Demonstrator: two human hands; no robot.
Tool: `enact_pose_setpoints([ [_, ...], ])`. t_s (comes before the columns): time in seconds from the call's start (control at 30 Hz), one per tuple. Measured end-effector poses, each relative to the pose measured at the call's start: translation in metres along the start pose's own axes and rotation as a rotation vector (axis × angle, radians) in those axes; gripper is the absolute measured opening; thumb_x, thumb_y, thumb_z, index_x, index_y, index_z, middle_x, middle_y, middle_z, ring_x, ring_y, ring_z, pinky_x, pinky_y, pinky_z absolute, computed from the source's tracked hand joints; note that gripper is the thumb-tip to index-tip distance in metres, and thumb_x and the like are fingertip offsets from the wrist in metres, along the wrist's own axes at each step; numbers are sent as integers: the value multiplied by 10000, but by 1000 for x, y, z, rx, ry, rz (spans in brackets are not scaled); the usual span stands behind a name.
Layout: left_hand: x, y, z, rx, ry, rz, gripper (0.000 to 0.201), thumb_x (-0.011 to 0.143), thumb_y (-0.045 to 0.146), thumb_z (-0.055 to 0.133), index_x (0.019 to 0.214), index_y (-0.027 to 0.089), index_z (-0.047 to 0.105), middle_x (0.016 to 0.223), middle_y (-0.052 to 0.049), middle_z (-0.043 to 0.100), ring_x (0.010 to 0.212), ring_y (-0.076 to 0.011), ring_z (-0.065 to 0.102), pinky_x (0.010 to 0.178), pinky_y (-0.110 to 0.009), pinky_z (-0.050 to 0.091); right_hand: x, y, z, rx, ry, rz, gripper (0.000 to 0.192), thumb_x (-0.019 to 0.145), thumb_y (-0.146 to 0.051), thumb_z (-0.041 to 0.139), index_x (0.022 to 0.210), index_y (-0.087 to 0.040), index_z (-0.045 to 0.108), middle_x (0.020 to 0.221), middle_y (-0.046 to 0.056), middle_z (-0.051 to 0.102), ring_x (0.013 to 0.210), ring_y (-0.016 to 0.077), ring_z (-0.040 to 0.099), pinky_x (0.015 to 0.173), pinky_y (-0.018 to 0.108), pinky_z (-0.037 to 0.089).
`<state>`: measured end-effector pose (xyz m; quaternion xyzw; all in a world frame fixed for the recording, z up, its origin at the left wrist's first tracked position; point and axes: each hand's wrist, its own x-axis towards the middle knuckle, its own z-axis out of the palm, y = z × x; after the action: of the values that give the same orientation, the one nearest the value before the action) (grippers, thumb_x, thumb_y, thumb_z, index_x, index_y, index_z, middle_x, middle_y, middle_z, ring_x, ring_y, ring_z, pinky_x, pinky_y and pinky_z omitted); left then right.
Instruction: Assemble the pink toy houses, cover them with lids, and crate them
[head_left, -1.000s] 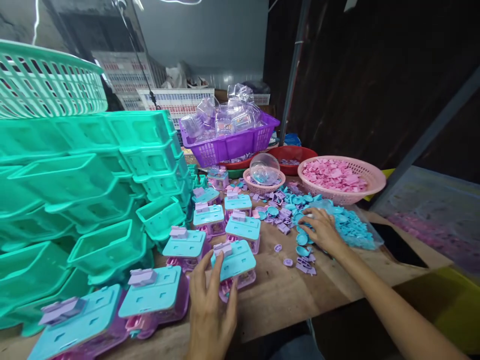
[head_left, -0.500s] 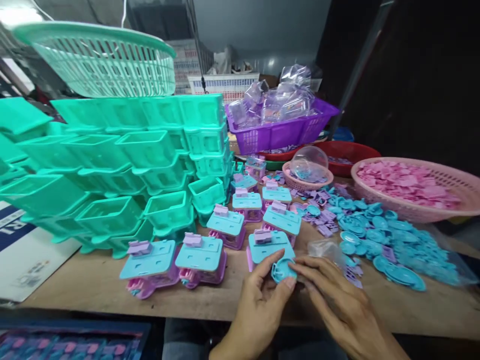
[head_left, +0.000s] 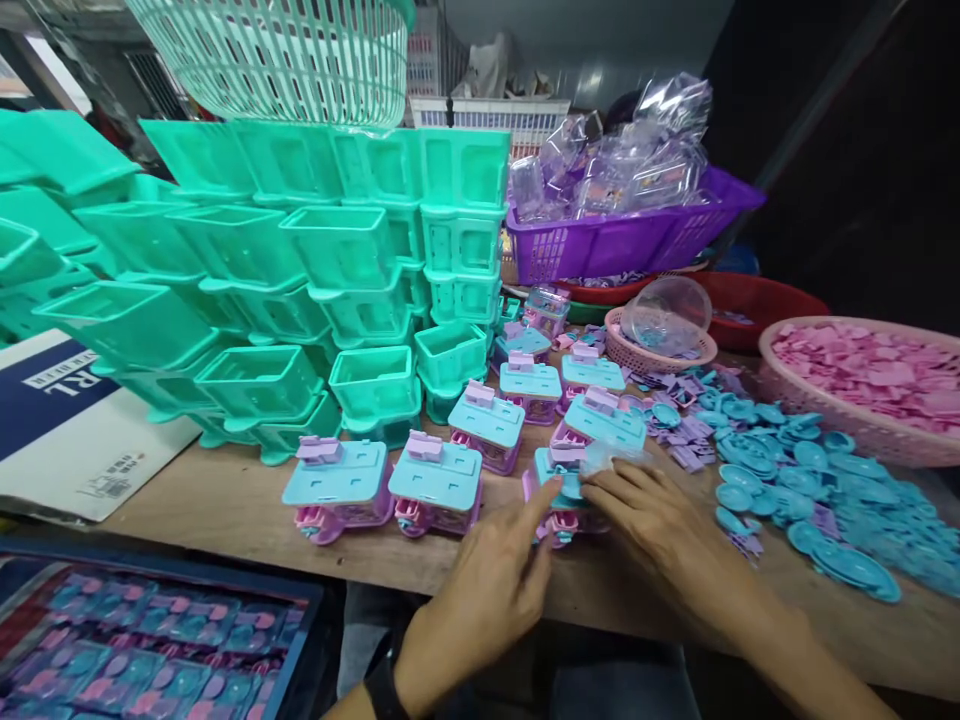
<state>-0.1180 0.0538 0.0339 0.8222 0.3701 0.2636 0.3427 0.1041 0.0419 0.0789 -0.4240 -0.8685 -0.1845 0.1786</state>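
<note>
1. Far to the left of the toy house that the hands work on, a printed cardboard sheet [head_left: 71, 430] lies flat at the table's left end, and below the table edge a dark tray [head_left: 150, 640] holds rows of pink and blue pieces.
2. Behind and to the left of that house rises a stack of green tubs [head_left: 300, 270], with a green basket [head_left: 292, 50] perched on top.
3. Just left of the house, two finished toy houses [head_left: 390, 485] with blue roofs and pink bases stand side by side near the table edge.
4. The left hand [head_left: 491, 590] reaches up to the house, fingers together and pressed against its near left side.
5. The toy house [head_left: 559, 480] itself sits at the front of the wooden table [head_left: 225, 510], partly hidden by both hands (whether either hand truly clamps it, I cannot tell).
6. The right hand [head_left: 660, 525] lies on the house's right side, fingertips on its blue roof beside a scrap of clear plastic.
7. To the right of the house, blue dish pieces [head_left: 825, 500] lie spread over the table, with a pink basket [head_left: 862, 380] behind them and a purple basket [head_left: 630, 235] of clear packets further back.
</note>
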Motion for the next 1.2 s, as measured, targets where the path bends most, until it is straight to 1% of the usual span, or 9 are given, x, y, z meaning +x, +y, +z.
enact_pose_setpoints([
  [0.13, 14, 4, -3, 259, -70, 29, 664, 971, 121, 452, 1602, 260, 303, 1151, -132, 653, 1021, -318, 656, 904, -525, 570, 15, 5, -4, 5, -50, -84, 345, 1016, -86, 306, 921, -178, 626, 964, 96, 726, 887, 260, 640, 792, 394, 514],
  [0.23, 17, 1, -3, 320, -83, 53, 672, 956, 101, 462, 1599, 219, 308, 1147, -144, 659, 1017, -319, 657, 900, -519, 577, 9, 2, 4, -25, -89, -102, 292, 954, -35, 370, 982, -139, 642, 989, 113, 709, 926, 273, 635, 859, 418, 528],
  [0.4, 10, -9, 4, 272, -111, 37, 731, 950, 106, 455, 1629, 245, 222, 1113, -128, 675, 1002, -319, 675, 879, -507, 586, -2, -5, 13, -82, -59, -144, 421, 860, 36, 389, 1199, -50, 623, 1087, 142, 699, 1084, 291, 615, 971, 451, 523],
  [0.63, -1, -9, 6, 50, -75, 9, 743, 949, 137, 479, 1632, 290, 228, 1187, -129, 701, 1042, -323, 686, 954, -496, 546, -3, 4, 24, 103, 9, -34, 339, 970, -55, 399, 1140, -171, 669, 1017, 81, 734, 984, 252, 659, 842, 409, 558],
  [0.8, -24, -10, 2, -646, 140, -104, 625, 1004, 358, 571, 1568, 267, 319, 1304, -128, 659, 1212, -277, 634, 1088, -439, 469, -1, -36, 27, 186, 277, 182, 254, 1019, -163, 504, 1226, -205, 645, 1129, 73, 728, 1016, 214, 674, 997, 395, 460],
  [0.93, -40, -14, -14, -1124, 244, -160, 905, 943, 513, 691, 1590, 271, 107, 1350, -158, 643, 1283, -245, 615, 1144, -416, 423, 14, -81, 30, 413, 217, 121, 254, 1021, -166, 500, 1237, -231, 617, 1205, 50, 715, 1107, 175, 672, 1091, 349, 378],
  [1.07, -51, -24, -35, -1092, 276, -131, 1032, 878, 546, 765, 1594, 319, 59, 1430, -176, 592, 1249, -244, 643, 1085, -408, 492, 41, -95, 40, 469, 244, 70, 279, 1011, -86, 468, 1177, -257, 612, 1071, 8, 752, 974, 191, 677, 1012, 383, 385],
  [1.13, -59, -31, -44, -887, 426, -180, 843, 915, 518, 726, 1553, 294, 222, 1399, -170, 605, 1111, -217, 703, 965, -361, 569, 57, -97, 47, 456, 236, 75, 278, 1014, -93, 464, 1176, -257, 619, 1036, 4, 754, 971, 217, 651, 961, 394, 382],
  [1.2, -66, -40, -52, -544, 668, -214, 525, 981, 405, 652, 1425, 251, 418, 1282, -129, 659, 979, -179, 719, 875, -316, 591, 74, -99, 52, 402, 218, 63, 264, 1012, -103, 464, 1169, -239, 627, 1026, 19, 748, 999, 245, 624, 940, 402, 374],
])
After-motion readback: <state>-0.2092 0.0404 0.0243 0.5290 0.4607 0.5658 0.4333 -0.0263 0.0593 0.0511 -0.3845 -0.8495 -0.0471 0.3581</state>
